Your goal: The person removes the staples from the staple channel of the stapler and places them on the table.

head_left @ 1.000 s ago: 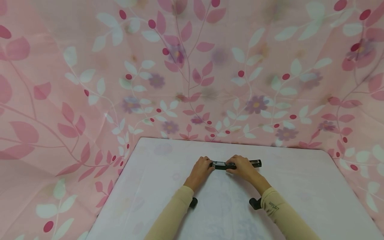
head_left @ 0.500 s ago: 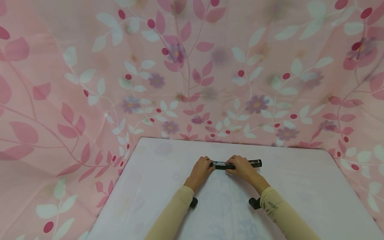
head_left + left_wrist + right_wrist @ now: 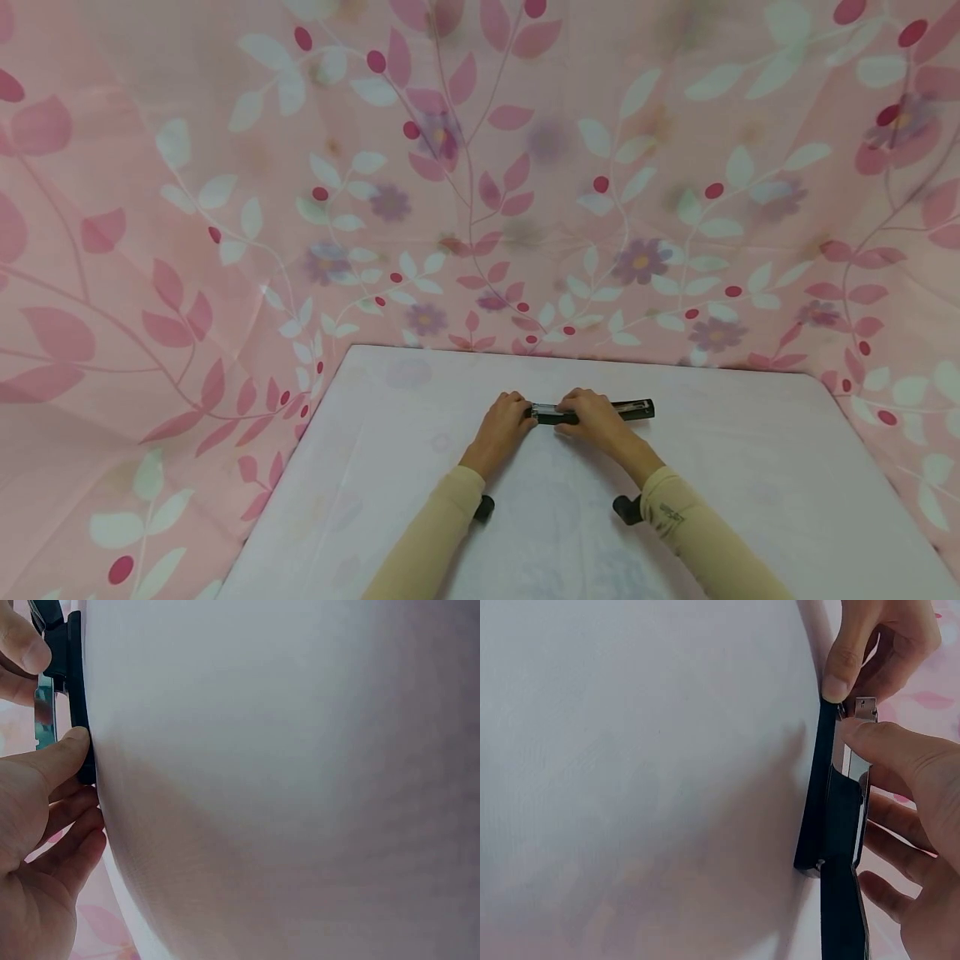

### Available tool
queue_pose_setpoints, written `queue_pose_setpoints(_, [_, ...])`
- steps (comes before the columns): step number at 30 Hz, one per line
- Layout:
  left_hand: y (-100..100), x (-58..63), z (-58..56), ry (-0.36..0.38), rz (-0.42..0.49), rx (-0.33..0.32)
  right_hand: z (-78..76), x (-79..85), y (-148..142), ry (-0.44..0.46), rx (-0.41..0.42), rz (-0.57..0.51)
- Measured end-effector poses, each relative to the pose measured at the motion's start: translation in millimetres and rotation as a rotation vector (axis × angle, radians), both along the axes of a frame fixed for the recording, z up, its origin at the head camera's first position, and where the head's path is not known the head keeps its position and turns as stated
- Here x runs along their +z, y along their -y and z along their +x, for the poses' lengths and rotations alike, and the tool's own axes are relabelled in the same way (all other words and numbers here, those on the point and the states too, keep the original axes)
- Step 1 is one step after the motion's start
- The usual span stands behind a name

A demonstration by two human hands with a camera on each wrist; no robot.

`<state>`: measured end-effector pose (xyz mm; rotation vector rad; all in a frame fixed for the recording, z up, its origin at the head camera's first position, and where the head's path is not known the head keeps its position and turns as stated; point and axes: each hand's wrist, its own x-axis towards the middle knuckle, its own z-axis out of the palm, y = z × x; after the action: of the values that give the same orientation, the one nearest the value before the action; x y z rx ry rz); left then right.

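Observation:
A black stapler (image 3: 632,409) lies across the far part of the white table, swung open, its top cover (image 3: 844,919) folded back to the right. In the right wrist view, its silvery metal magazine (image 3: 861,761) shows above the black base (image 3: 815,795). My left hand (image 3: 498,427) pinches the left end of the base, thumb (image 3: 69,750) on the near side. My right hand (image 3: 598,423) grips the stapler near its middle, thumb tip (image 3: 864,733) against the magazine, other fingers behind it. The inside of the magazine is hidden.
The white-covered table (image 3: 750,483) ends behind the stapler at a pink floral curtain (image 3: 480,167), which also hangs at both sides. A black wrist device (image 3: 627,509) sits by the right sleeve, another (image 3: 484,507) by the left sleeve.
My right hand has slid a little left along the stapler, toward my left hand, so more of the folded-back cover shows. The left hand and stapler have stayed put.

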<state>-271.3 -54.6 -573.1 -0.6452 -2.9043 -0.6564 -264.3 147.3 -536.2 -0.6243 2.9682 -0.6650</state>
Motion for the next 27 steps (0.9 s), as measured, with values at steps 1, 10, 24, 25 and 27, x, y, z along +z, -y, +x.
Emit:
queue_pose_setpoints(1, [0.0,-0.4,-0.1,-0.004,0.002,-0.001,-0.3,-0.4,1.0,-0.002,0.0,-0.003])
queue_pose_setpoints(10, [0.1,-0.7,-1.4,-0.019,-0.003,-0.006,-1.9,-2.6,8.3,-0.04,-0.003,-0.034])
queue_pose_setpoints(24, [0.4,-0.8,-1.8,-0.029,-0.015,-0.014,-0.3,-6.9,12.8,-0.063,-0.062,-0.088])
queue_pose_setpoints(25, [0.4,-0.9,-1.9,-0.028,-0.015,-0.013,-0.2,-7.2,12.9,-0.067,-0.064,-0.088])
queue_pose_setpoints(27, [0.4,-1.2,-2.0,-0.027,-0.014,-0.013,0.2,-7.8,13.1,-0.075,-0.066,-0.091])
